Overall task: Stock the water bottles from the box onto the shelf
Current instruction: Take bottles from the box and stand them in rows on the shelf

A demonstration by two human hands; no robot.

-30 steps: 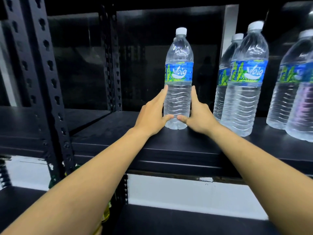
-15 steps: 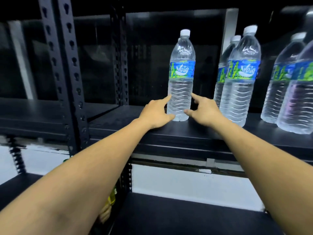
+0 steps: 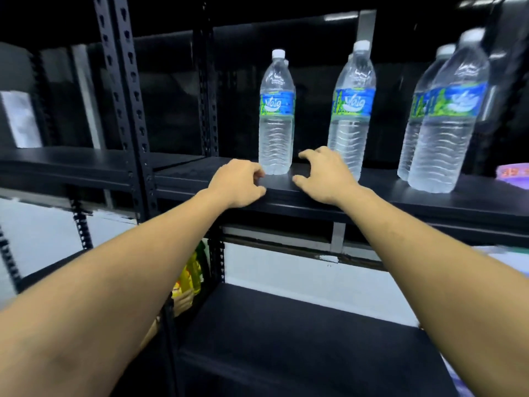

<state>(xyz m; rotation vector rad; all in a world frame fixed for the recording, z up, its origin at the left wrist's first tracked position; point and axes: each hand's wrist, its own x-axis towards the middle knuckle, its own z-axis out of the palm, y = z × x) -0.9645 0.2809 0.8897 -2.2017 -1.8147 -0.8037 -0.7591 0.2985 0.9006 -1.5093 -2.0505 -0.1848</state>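
A clear water bottle [image 3: 276, 116] with a blue and green label stands upright on the black shelf [image 3: 400, 202]. My left hand [image 3: 237, 183] hovers just in front of its base, fingers loosely curled, holding nothing. My right hand [image 3: 325, 176] is to the right of the base, also loosely curled and empty. Neither hand touches the bottle. A second bottle [image 3: 352, 110] stands behind my right hand, and more bottles [image 3: 446, 121] stand at the right. The box is out of view.
Black perforated uprights [image 3: 126, 110] rise at the left of the shelf. A lower black shelf [image 3: 300, 339] lies beneath. Yellow and green packaged goods [image 3: 190, 279] show behind my left forearm. A purple object [image 3: 515, 173] sits at the far right edge.
Both hands have let go of the bottle and drawn back toward the shelf's front edge, with the fingers curling in. The bottle stays standing further back on the shelf.
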